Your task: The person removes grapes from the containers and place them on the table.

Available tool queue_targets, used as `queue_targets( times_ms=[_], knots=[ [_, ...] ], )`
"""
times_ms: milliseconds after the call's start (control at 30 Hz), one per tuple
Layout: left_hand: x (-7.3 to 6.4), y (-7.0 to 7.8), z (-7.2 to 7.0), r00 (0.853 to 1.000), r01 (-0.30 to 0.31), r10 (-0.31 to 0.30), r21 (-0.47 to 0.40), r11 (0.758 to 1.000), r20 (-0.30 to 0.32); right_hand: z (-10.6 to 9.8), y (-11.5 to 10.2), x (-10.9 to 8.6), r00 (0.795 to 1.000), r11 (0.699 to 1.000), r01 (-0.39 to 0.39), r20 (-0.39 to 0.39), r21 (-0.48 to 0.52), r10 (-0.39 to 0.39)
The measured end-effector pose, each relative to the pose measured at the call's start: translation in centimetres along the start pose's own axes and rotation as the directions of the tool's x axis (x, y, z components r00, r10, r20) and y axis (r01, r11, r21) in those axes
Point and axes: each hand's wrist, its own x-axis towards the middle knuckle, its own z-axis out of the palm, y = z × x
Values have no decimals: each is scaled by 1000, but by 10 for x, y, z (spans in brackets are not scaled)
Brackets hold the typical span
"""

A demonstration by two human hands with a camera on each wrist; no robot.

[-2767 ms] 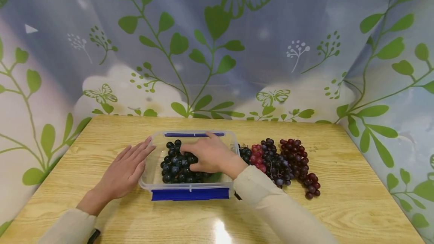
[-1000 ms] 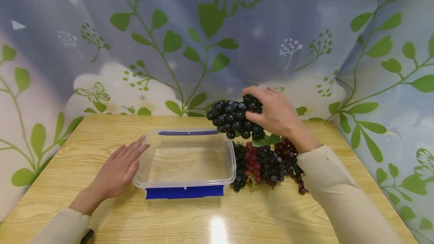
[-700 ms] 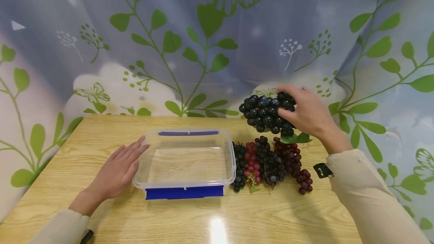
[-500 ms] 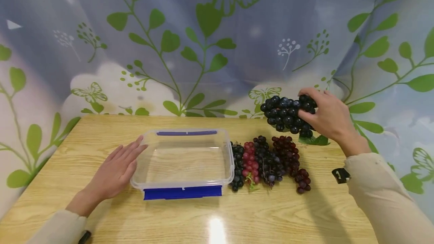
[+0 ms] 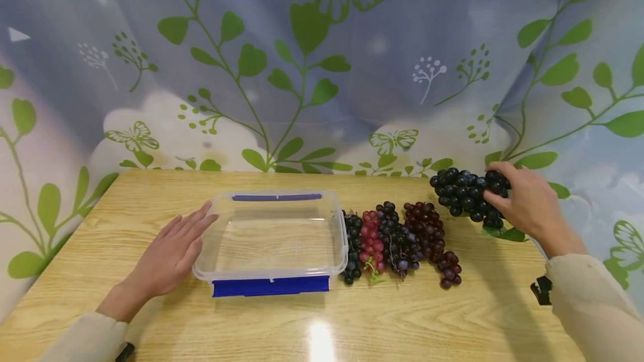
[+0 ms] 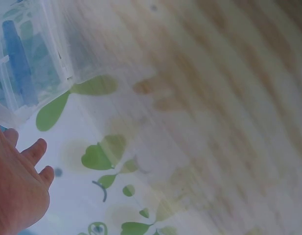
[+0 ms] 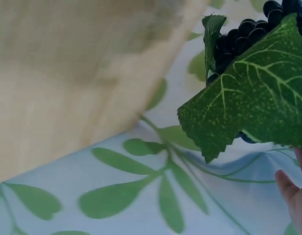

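A bunch of black grapes point(image 5: 468, 194) hangs over the table's right end, its right side gripped between the thumb and fingers of my right hand point(image 5: 530, 203). Green leaves point(image 7: 253, 93) on that bunch fill much of the right wrist view. My left hand point(image 5: 166, 253) has its fingers straight, the fingertips against the left wall of a clear plastic box point(image 5: 274, 272) with blue clips. No grapes lie inside the box. In the left wrist view my left hand point(image 6: 18, 186) shows only in part, beside the box point(image 6: 48, 58).
Right of the box lie several grape bunches in a row: dark green point(image 5: 354, 244), red point(image 5: 371, 239), dark purple point(image 5: 399, 239) and maroon point(image 5: 427, 228). They rest on a wooden table point(image 5: 241, 328). A leaf-printed cloth point(image 5: 322, 99) hangs behind it.
My right hand has lifted the black grapes out of the box and carried them right, past the row of bunches, and lower over the last half second. My left hand has stayed by the box.
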Motion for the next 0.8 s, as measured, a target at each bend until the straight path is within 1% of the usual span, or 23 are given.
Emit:
queue_targets(
  times_ms=[167,267,400,567,733,800],
  knots=[
    [1,1,0,1000,-3,3,-1,1000,0,17,10,-19,999,1000,-8,45,12,8],
    [0,1,-1,1000,3,-3,-5,1000,1,23,14,-28,997,998,-38,64,42,35],
    [0,1,-1,1000,0,0,1,1000,-1,24,18,-37,994,996,-59,97,72,52],
    [0,1,-1,1000,0,0,5,1000,-6,26,21,-49,987,992,-61,157,111,43],
    [1,2,-2,1000,1,-1,-4,1000,-3,31,20,-61,980,990,-47,197,133,20],
    [1,2,-2,1000,0,0,-5,1000,2,34,20,-66,975,988,-53,222,147,19]
  ],
)
